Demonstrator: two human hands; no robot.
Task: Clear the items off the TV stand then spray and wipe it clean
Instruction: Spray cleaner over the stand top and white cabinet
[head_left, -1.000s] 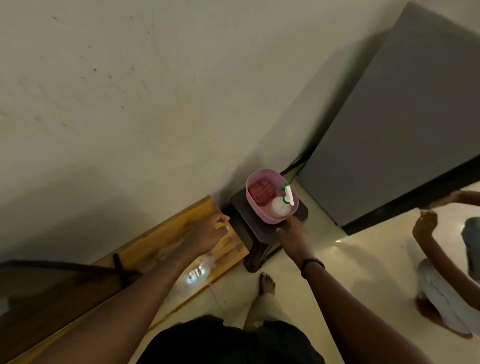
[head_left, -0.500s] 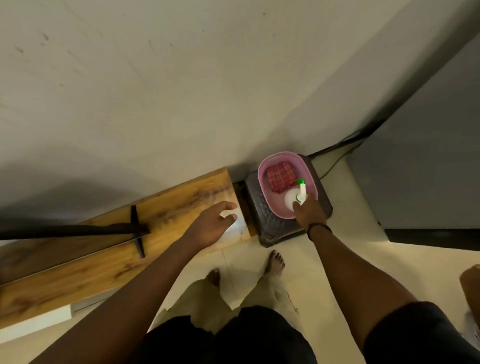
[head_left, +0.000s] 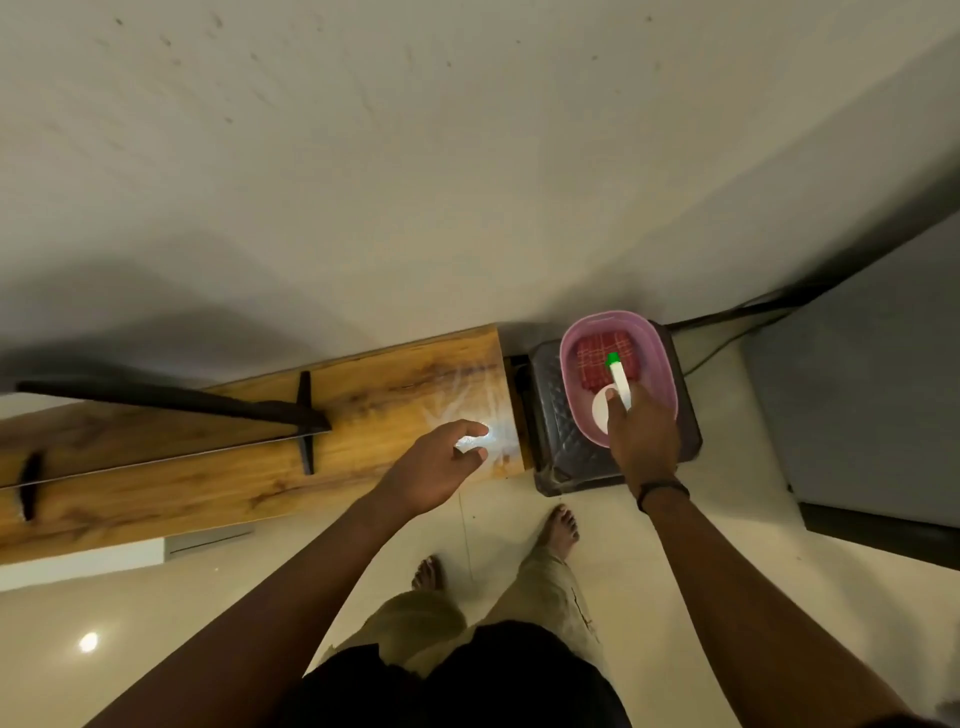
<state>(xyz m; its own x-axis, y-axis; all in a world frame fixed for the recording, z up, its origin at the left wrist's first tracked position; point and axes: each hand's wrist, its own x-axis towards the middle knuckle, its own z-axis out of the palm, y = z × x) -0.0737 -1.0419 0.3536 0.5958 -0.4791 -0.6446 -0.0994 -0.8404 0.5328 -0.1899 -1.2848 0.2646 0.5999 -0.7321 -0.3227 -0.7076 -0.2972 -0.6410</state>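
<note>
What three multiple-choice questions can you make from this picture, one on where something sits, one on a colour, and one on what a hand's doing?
1. Where does the pink basin stand?
A. on the wooden shelf
B. on the dark stool
C. on the floor

2. What colour is the tip of the spray bottle?
A. green
B. blue
C. black

3. What is the right hand doing?
A. hanging idle
B. gripping the spray bottle
C. pressing the wall

Answers:
1 B, the stool's top shows around the basin.
2 A, the tip is bright green above a white body.
3 B, its fingers curl round the bottle inside the basin.
</note>
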